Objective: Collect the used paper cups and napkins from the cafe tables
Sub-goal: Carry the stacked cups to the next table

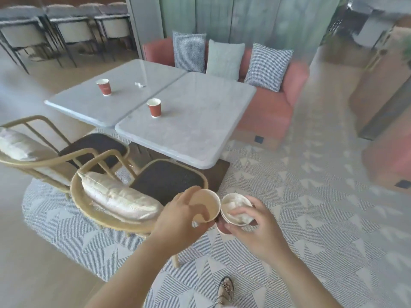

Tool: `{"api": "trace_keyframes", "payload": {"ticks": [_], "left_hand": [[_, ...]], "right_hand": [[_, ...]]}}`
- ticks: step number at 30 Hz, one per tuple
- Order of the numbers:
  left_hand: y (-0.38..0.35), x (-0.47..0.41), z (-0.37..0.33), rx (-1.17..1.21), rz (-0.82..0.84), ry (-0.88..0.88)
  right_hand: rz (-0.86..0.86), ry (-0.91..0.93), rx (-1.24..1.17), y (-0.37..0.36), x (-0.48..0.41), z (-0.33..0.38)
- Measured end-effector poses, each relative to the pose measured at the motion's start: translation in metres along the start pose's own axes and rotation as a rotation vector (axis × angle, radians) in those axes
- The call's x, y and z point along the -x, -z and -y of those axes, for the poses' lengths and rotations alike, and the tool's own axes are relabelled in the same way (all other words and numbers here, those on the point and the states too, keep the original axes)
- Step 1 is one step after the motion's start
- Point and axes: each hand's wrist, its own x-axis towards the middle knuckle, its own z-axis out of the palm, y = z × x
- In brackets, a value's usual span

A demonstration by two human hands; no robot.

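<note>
My left hand (178,221) grips an empty paper cup (205,205) by its side, the opening facing me. Right beside it, my right hand (255,227) holds a second cup (233,202), its fingers over a crumpled white napkin (239,213) stuffed inside. Both cups touch at the rims, above the floor in front of the tables. On the two marble tables stand two red paper cups, one at the left (103,86) and one near the joint (154,107). A small crumpled napkin (139,84) lies on the left table (84,101).
Two rattan chairs with cushions (115,196) stand between me and the right table (200,138). A pink sofa (273,103) with three pillows sits behind. Patterned rug (289,218) underfoot; my sandalled foot (225,290) shows below. Bar stools (66,30) line the far left.
</note>
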Motion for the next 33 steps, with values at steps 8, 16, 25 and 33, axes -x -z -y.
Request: {"api": "trace_keyframes", "payload": {"ticks": [8, 16, 25, 33], "left_hand": [[-0.018, -0.179, -0.008, 0.021, -0.058, -0.009], [-0.038, -0.329, 0.029, 0.019, -0.166, 0.039], [-0.036, -0.478, 0.104, 0.098, -0.165, 0.135], [-0.033, -0.498, 0.166, 0.073, -0.128, 0.482]], "right_hand": [[-0.051, -0.011, 0.049, 0.057, -0.157, -0.062], [-0.054, 0.045, 0.087, 0.066, -0.31, -0.125], [0.072, 0.188, 0.25, 0.054, -0.49, -0.158], [0.333, 0.218, 0.201, -0.006, -0.572, -0.164]]}}
